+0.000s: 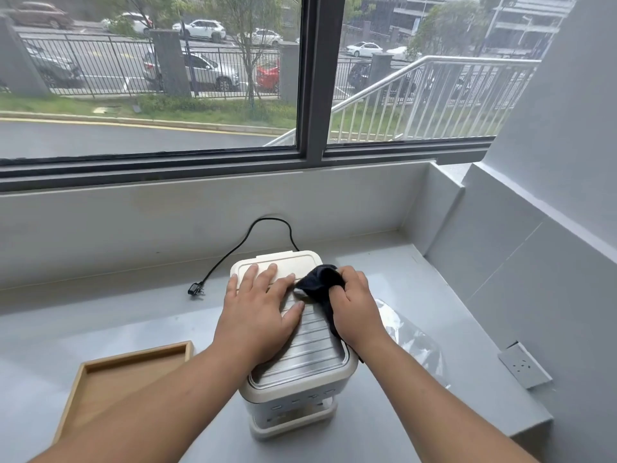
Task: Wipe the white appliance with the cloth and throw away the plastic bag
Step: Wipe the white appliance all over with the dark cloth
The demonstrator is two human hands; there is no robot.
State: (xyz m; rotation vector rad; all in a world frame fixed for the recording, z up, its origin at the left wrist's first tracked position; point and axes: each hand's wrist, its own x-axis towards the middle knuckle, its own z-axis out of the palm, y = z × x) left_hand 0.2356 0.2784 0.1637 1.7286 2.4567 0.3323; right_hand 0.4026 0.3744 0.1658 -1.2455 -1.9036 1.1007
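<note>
appliance (293, 345) mid-worktop, near front edge | left hand (263, 312) flat on its top, fingers spread | right hand (354, 305) fingers curled, gripping cloth (320, 282) against top | bag (410, 335) on worktop, right of appliance

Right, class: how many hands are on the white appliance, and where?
2. The left hand lies flat on top of the white box-shaped appliance; the right hand grips a dark cloth on its right side.
</note>
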